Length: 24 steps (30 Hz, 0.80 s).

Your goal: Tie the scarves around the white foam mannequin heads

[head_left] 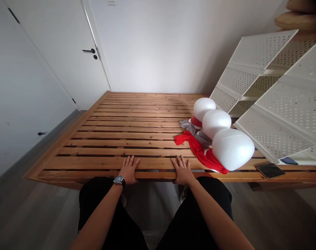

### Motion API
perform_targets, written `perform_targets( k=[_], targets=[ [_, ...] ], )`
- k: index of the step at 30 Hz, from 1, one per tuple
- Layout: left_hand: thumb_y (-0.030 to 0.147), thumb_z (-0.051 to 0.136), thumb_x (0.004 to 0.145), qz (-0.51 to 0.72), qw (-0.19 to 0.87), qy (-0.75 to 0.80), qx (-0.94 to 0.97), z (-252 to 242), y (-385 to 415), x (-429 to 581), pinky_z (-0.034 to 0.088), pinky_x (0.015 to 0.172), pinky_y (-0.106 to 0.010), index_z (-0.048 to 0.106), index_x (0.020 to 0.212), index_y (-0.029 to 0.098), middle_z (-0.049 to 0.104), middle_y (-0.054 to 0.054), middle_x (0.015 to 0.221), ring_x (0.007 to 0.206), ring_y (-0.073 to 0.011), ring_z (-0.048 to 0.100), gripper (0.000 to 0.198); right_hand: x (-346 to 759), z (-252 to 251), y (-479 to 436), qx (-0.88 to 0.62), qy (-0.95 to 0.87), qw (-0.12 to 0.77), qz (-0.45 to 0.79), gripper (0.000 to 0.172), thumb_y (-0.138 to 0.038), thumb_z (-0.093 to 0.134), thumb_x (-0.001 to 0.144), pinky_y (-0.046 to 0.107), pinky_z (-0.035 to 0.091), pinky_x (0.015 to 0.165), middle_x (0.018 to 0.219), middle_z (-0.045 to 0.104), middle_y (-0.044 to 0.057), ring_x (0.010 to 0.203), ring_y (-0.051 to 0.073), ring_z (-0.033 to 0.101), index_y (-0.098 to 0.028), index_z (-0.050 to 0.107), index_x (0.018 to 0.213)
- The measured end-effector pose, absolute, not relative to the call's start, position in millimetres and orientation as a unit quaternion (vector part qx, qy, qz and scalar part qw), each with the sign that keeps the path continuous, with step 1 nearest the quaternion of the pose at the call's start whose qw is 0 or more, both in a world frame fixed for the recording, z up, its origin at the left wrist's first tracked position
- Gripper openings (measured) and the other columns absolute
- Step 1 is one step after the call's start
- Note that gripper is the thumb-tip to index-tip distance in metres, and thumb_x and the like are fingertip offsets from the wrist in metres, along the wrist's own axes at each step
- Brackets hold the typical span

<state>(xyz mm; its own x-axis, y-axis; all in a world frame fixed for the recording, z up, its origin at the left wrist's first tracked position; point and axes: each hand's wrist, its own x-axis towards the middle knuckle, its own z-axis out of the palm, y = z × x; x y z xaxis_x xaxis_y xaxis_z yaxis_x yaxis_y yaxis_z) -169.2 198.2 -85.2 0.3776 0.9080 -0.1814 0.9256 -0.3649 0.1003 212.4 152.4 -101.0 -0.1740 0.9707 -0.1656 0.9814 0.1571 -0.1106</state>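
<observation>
The left hand [129, 170] and right hand [183, 171] rest, backs up, on the near edge of the brown slatted wooden counter [95, 163]. Each grip is open, fingers spread, holding nothing. On the counter's right part stand 3 smooth white egg-shaped forms [216, 123]; a bright red fabric cloth [198, 149] lies against the nearest form's base.

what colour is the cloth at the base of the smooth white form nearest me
The crumpled fabric cloth is bright red, best seen in the head view.
</observation>
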Motion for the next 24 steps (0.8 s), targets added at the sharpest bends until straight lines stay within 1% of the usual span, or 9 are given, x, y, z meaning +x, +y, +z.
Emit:
perform_targets(
  k=[5,9,12,15,24],
  targets=[
    [0.059,0.088,0.048,-0.047,0.088,0.556,0.825,-88.1,197.8,-169.0,0.001,0.128,-0.059,0.024,0.165,0.026,0.009,-0.018,0.173,0.160,-0.0433,0.002,0.137,213.0,-103.9,154.6,0.644,0.756,0.038,-0.108,0.141,-0.057,0.088,0.052,0.074,-0.008,0.116,0.172,0.001,0.022,0.157,0.048,-0.010,-0.027,0.010,0.166],
    [0.058,0.088,0.049,-0.055,0.086,0.555,0.826,-88.2,199.2,-167.5,0.000,0.127,-0.059,0.024,0.165,0.025,0.008,-0.019,0.173,0.159,-0.0446,0.000,0.137,213.0,-100.7,153.9,0.644,0.755,0.041,-0.116,0.142,-0.055,0.089,0.052,0.074,-0.008,0.116,0.172,-0.001,0.022,0.157,0.047,-0.011,-0.027,0.009,0.167],
    [0.059,0.087,0.049,-0.060,0.089,0.548,0.830,-86.5,201.2,-166.3,-0.001,0.126,-0.061,0.023,0.166,0.027,0.010,-0.018,0.173,0.159,-0.0459,0.000,0.137,211.7,-97.3,153.3,0.647,0.752,0.043,-0.122,0.143,-0.055,0.089,0.052,0.074,-0.007,0.116,0.172,-0.002,0.022,0.157,0.047,-0.011,-0.027,0.009,0.167],
    [0.060,0.088,0.046,-0.061,0.086,0.540,0.835,-86.4,202.8,-166.2,-0.002,0.126,-0.061,0.021,0.166,0.029,0.012,-0.017,0.173,0.159,-0.0455,0.000,0.140,210.5,-94.8,153.3,0.649,0.749,0.047,-0.128,0.143,-0.056,0.089,0.052,0.074,-0.007,0.116,0.172,-0.002,0.022,0.157,0.046,-0.012,-0.026,0.009,0.167],
    [0.061,0.088,0.047,-0.048,0.081,0.545,0.833,-87.7,200.8,-166.1,-0.001,0.127,-0.059,0.025,0.165,0.028,0.016,-0.017,0.172,0.159,-0.0450,0.003,0.138,210.8,-96.5,153.2,0.651,0.748,0.041,-0.125,0.142,-0.054,0.090,0.051,0.073,-0.007,0.116,0.171,0.003,0.022,0.157,0.047,-0.009,-0.026,0.011,0.166]
  ],
)
